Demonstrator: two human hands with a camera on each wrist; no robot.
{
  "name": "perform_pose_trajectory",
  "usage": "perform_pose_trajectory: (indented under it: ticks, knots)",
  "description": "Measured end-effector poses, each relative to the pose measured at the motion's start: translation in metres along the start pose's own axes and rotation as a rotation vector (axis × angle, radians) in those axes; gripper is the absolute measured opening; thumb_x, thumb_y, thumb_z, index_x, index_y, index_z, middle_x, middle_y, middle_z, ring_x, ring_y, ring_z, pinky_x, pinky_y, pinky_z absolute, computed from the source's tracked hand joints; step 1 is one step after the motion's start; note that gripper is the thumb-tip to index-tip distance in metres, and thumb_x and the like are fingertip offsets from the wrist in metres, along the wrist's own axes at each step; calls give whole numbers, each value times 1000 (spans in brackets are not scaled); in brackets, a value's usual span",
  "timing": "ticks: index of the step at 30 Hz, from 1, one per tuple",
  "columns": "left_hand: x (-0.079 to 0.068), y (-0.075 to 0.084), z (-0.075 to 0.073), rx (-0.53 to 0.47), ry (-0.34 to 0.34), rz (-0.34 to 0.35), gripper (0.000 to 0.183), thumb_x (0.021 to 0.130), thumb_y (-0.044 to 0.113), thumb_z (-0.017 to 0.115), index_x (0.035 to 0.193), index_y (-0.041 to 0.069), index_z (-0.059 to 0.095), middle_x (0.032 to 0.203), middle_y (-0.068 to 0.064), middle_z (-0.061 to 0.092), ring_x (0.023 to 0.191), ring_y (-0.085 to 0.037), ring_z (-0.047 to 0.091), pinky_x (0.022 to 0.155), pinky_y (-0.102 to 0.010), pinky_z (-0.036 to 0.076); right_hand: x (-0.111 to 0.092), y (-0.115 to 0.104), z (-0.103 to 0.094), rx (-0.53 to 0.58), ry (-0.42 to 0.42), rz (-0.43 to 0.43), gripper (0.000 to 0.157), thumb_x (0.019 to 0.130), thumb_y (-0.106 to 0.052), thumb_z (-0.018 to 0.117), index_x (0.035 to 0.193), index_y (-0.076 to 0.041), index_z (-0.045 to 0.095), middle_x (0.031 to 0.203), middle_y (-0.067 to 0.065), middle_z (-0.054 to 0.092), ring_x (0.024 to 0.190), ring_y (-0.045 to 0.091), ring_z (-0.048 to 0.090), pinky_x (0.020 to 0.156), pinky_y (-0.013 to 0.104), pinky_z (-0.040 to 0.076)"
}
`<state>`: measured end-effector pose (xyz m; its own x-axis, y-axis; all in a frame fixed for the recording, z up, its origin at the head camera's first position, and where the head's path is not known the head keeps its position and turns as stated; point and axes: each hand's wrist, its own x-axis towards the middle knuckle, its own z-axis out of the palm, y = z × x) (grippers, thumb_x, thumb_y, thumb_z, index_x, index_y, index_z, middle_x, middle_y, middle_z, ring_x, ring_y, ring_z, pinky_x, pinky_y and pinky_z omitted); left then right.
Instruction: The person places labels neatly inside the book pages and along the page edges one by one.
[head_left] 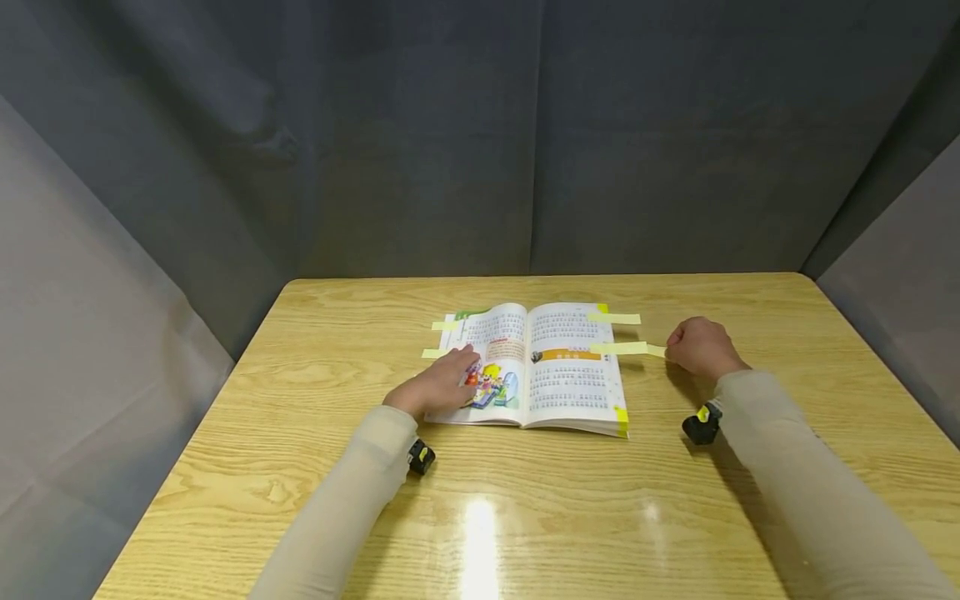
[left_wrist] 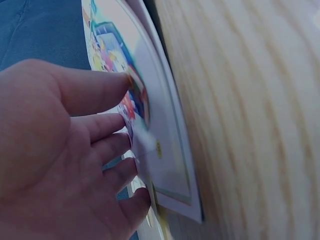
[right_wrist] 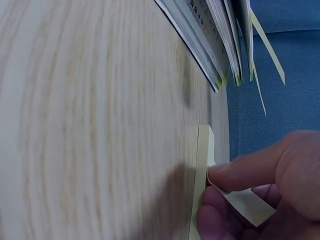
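An open book [head_left: 573,392] lies on the table, with printed text and a colourful cartoon picture [head_left: 491,385] on its left page. My left hand [head_left: 438,383] rests on that page, fingers relaxed and spread, the thumb [left_wrist: 100,90] near the picture in the left wrist view. Right of the book, my right hand [head_left: 703,346] pinches a pale yellow sticky strip [right_wrist: 250,206] between thumb and fingers. Beneath it in the right wrist view is a narrow pale yellow sticky-note pad [right_wrist: 201,160], close to the tabletop and partly hidden by the fingers.
Two pale yellow sticky strips, an upper one [head_left: 618,318] and a lower one [head_left: 621,348], stick out past the right page. Two more tabs, one above [head_left: 444,326] and one below [head_left: 432,354], show at the left edge. A dark curtain [head_left: 420,150] hangs behind the wooden table [head_left: 330,333].
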<state>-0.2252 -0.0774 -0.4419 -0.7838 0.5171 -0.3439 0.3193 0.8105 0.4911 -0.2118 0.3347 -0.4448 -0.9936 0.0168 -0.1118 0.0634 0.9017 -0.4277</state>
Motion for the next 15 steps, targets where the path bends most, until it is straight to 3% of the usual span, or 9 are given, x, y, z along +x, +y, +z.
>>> perform_pose_trajectory:
  ticks: [9, 15]
  knots:
    - [1, -1, 1, 30, -2, -2, 65, 101, 25, 49, 158, 10, 23, 169, -7, 13, 158, -25, 7, 130, -41, 11, 0, 0, 1, 10, 2, 34, 17, 83, -8, 53, 81, -1, 68, 91, 18, 67, 76, 27, 57, 64, 32, 49]
    - [2, -2, 2, 32, 5, 5, 65, 100, 24, 49, 158, 8, 24, 169, -8, 13, 158, -27, 8, 130, -41, 12, 1, -1, 4, 17, 5, 51, 19, 81, -6, 50, 65, -9, 60, 71, 6, 59, 67, 22, 50, 57, 27, 38]
